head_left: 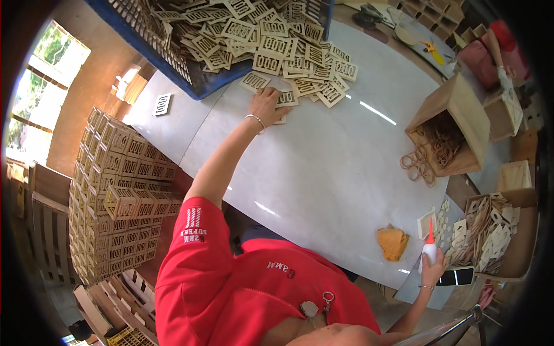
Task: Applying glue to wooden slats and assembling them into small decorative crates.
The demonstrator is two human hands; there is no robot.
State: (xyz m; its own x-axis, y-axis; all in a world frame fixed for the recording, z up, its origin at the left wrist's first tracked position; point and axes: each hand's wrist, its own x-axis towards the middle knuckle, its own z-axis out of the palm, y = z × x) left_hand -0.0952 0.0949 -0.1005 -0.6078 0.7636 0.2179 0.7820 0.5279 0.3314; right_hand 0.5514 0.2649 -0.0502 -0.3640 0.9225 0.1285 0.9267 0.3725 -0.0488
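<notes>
My left hand (pixel 265 108) reaches out to the far side of the table, at the near edge of a heap of thin slotted wooden panels (pixel 303 86). Its fingers are bent over one slotted wooden panel (pixel 287 99); part of another shows beneath the hand. At the lower right, my right hand (pixel 434 267) is wrapped round a white glue bottle (pixel 429 252) with a long red nozzle pointing up. Just beyond the bottle lies a small light wooden piece (pixel 426 224). A crumpled orange-brown cloth (pixel 393 242) lies to the left of the bottle.
A blue crate (pixel 225 81) spills panels onto the table (pixel 323 173). A wooden box (pixel 456 127) of rubber bands lies at right, near a carton (pixel 516 254) of small wooden parts and a phone (pixel 456 276). Slotted boxes (pixel 124 202) are stacked at left. Another person (pixel 496 57) sits far right.
</notes>
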